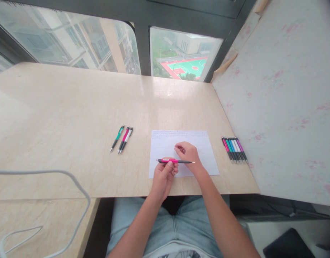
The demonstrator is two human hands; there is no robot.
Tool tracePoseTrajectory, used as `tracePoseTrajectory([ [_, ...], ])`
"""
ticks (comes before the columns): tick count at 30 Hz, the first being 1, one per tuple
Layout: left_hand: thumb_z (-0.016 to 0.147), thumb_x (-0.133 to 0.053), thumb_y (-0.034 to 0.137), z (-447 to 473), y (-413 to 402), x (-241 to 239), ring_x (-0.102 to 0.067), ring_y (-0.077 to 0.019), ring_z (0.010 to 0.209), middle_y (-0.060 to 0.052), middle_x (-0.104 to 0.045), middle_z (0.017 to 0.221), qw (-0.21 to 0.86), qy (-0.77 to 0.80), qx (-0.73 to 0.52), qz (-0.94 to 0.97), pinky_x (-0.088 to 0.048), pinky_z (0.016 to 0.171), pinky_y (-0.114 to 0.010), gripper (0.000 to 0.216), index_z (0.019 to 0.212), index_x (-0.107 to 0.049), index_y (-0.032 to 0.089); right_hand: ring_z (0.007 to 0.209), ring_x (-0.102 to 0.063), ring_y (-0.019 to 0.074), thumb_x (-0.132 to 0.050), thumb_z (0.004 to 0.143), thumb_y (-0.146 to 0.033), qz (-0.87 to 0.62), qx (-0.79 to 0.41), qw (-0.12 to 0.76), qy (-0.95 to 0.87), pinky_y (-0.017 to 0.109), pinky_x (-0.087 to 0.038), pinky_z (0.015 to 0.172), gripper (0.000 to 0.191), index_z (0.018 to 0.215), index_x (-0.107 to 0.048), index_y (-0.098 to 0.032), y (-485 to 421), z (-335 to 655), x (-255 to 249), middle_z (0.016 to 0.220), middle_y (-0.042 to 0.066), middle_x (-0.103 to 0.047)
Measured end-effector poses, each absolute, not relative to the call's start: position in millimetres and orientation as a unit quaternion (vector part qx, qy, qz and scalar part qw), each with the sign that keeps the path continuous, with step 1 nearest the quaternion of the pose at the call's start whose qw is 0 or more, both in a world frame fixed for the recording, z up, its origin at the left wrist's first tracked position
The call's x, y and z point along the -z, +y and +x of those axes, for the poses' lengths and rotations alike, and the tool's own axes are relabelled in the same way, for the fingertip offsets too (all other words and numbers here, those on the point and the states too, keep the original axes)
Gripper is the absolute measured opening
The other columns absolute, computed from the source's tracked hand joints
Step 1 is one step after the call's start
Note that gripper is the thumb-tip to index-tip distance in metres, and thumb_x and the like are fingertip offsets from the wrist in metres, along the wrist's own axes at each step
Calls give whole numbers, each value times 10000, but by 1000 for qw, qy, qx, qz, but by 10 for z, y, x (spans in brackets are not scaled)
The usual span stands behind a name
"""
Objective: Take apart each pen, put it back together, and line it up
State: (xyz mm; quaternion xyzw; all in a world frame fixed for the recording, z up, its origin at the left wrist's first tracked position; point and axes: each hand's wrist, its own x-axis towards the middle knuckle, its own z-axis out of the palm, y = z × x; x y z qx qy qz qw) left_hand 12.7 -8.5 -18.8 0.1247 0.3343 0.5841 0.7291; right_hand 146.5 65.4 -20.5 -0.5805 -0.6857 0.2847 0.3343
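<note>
My left hand (165, 175) grips a pink and black pen (170, 161) between thumb and fingers, above the lower part of a white paper sheet (156, 152). The pen lies level, its clip end to the left and a thin bare refill tip pointing right. Just behind it, my right hand (189, 152) is closed in a pinch over the sheet; whatever is between its fingertips is too small to make out. Rows of small handwriting run along the top of the sheet.
To the left lie a green pen (117, 138), a pink pen (124, 139) and a white pen (126, 139). A row of several coloured pens (234, 149) rests by the wall at right. A white cable (76, 182) loops over the left front edge. Windows stand behind the tabletop (73, 107).
</note>
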Motion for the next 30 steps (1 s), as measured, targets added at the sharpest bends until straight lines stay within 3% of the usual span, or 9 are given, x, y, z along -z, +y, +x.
tracePoseTrajectory([
  [6, 768, -795, 285, 132, -75, 177, -568, -90, 651, -26, -646, 752, 726, 349, -579, 126, -457, 639, -226, 219, 909, -703, 145, 822, -679, 217, -698, 801, -416, -613, -431, 437, -497, 348, -553, 742, 247, 909, -717, -194, 132, 1887, 105, 887, 72, -740],
  [9, 770, -793, 280, 134, -76, 178, -572, -92, 657, -32, -657, 762, 722, 356, -579, 129, -460, 644, -229, 213, 910, -706, 145, 722, -646, 188, -718, 796, -433, -621, -438, 465, -454, 310, -535, 638, 257, 914, -720, -205, -53, 1965, -13, 809, 47, -718],
  [12, 773, -789, 272, 138, -77, 179, -576, -96, 667, -39, -667, 778, 717, 361, -581, 135, -465, 652, -232, 205, 912, -710, 144, 683, -630, 171, -726, 802, -409, -607, -453, 467, -455, 297, -527, 623, 230, 920, -722, -212, -137, 1959, -116, 774, 31, -704],
  [19, 774, -790, 269, 146, -83, 173, -578, -93, 675, -37, -669, 774, 711, 362, -586, 139, -470, 660, -220, 200, 913, -717, 145, 818, -668, 209, -704, 830, -413, -602, -440, 448, -494, 338, -559, 751, 234, 939, -723, -206, -159, 1937, -128, 879, 62, -721],
  [30, 772, -796, 277, 144, -78, 194, -585, -93, 687, -47, -681, 788, 717, 360, -576, 153, -468, 668, -221, 222, 922, -720, 133, 818, -665, 201, -685, 850, -390, -590, -445, 437, -513, 317, -556, 730, 209, 938, -709, -202, -168, 1911, -119, 879, 58, -707],
])
